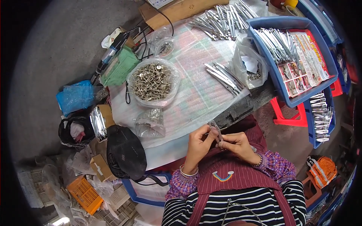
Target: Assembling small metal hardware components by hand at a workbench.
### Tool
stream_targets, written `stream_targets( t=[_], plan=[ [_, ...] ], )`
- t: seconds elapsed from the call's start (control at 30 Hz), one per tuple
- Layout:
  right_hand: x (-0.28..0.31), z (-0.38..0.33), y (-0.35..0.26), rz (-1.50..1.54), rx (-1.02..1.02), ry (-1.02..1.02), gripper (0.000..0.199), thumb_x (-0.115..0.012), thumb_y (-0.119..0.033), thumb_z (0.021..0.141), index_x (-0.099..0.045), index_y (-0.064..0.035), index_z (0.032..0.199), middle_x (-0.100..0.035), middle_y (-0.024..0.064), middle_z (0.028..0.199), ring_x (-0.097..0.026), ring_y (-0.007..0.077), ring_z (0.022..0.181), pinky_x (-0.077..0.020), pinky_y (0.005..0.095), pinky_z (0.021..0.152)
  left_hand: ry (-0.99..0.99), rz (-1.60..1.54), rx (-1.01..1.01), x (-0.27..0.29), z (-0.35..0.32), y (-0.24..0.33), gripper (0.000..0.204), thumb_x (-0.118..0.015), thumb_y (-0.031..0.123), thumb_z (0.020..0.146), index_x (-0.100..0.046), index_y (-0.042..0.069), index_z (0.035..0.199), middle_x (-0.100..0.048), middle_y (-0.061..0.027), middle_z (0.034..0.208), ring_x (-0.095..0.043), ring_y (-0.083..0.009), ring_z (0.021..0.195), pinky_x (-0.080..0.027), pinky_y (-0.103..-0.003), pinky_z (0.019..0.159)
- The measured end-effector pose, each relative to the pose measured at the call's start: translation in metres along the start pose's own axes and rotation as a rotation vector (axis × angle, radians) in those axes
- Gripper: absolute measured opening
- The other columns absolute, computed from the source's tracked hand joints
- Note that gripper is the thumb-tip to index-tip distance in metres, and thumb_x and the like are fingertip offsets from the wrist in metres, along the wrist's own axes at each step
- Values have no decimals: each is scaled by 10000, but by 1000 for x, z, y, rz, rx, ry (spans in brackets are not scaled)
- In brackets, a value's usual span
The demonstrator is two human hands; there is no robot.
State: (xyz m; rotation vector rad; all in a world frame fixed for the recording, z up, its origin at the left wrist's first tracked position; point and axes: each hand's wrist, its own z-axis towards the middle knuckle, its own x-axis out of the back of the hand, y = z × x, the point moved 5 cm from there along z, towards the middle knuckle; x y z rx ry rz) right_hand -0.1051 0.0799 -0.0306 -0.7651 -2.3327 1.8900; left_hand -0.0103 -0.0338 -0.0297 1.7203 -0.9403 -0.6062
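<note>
Close to my body, beside the table's near edge, my left hand (198, 146) and my right hand (241, 147) meet with fingers pinched. Between them is a slim silvery metal strip (215, 127), partly covered by the fingers, so its exact kind does not show. On the cloth-covered table (192, 98), a small bunch of long metal strips (225, 78) lies beyond my hands. Toward the left stands a plastic-lined bowl (174, 88) filled with metal screws or bolts (151, 81). A clear bag of small parts (150, 122) rests nearer me.
A blue tub (292, 101) of metal strips and a compartment box stands at right. Below it are a red stool (288, 119) and a blue bin (312, 132). More strips (224, 20) pile at the far edge. Left are a green basket (122, 66) and black bag (126, 152).
</note>
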Motion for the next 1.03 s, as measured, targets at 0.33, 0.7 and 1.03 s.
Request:
stream_targets(
  t=[0.33, 0.7, 1.03],
  plan=[
    [4, 5, -1, 4, 21, -7, 219, -602, -29, 849, -643, 42, 1052, -635, 46, 755, -558, 69, 672, -452, 220, 590, 23, -92, -27, -2, 5, 12, 158, -640, 6, 825, -565, -37, 957, -609, -35, 829, -575, -76, 735, -470, -216, 651],
    [5, 0, 2, 54, -25, -6, 210, -591, -57, 870, -636, 50, 1045, -656, 45, 825, -574, 75, 754, -469, 216, 662, 24, 0, -39, -3, 4, 15, 75, -595, -59, 809, -538, -29, 849, -591, -41, 800, -579, -97, 740, -473, -224, 654],
    [12, 8, -11, 210, -129, -83, 309, -581, -101, 895, -584, -12, 1190, -658, 41, 935, -590, 101, 818, -490, 255, 763, 126, -344, -186, 1, 8, 21, 443, -720, 153, 800, -513, -44, 1139, -628, -113, 933, -610, -163, 824, -493, -253, 716]
  ],
)
